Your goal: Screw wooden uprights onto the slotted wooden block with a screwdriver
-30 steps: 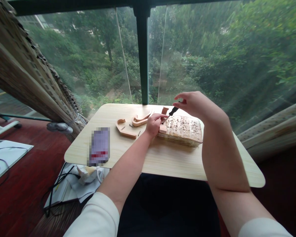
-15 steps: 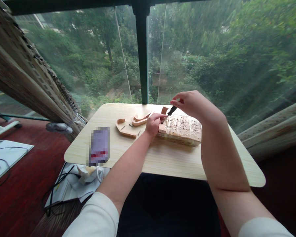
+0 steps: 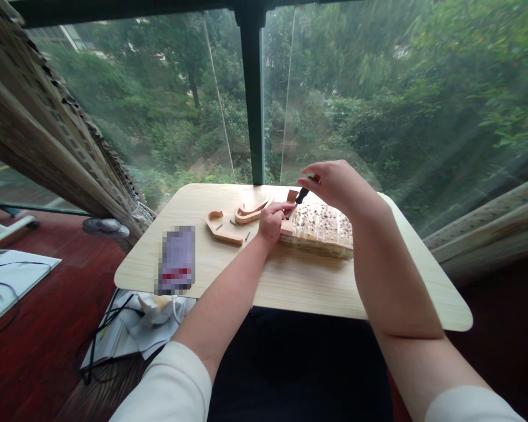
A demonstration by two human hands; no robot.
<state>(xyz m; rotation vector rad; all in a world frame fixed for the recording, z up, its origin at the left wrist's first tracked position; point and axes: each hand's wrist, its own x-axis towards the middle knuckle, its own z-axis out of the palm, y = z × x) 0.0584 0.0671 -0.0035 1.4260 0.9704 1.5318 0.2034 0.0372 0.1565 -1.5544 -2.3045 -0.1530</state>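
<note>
My right hand [image 3: 332,179] is closed on the black handle of a screwdriver [image 3: 301,196], which leans with its shaft pointing down and left. The tip ends near the fingers of my left hand [image 3: 273,223] and is too small to make out. My left hand is closed on a light wooden piece [image 3: 286,227], pressed at the left end of a block [image 3: 323,225]. Clear, shiny wrapping covers this block, and many small dark holes mark its top. Part of its right end is hidden by my right forearm.
On the pale table [image 3: 312,287], a curved wooden piece [image 3: 224,236] lies left of my left hand, with several screws [image 3: 247,236] nearby. Another curved wooden piece [image 3: 249,217] lies behind. A pixelated purple object [image 3: 176,258] is at the table's left. A window stands behind.
My right hand has shifted slightly left with the screwdriver. The block, the wooden piece and my left hand have also moved a little left.
</note>
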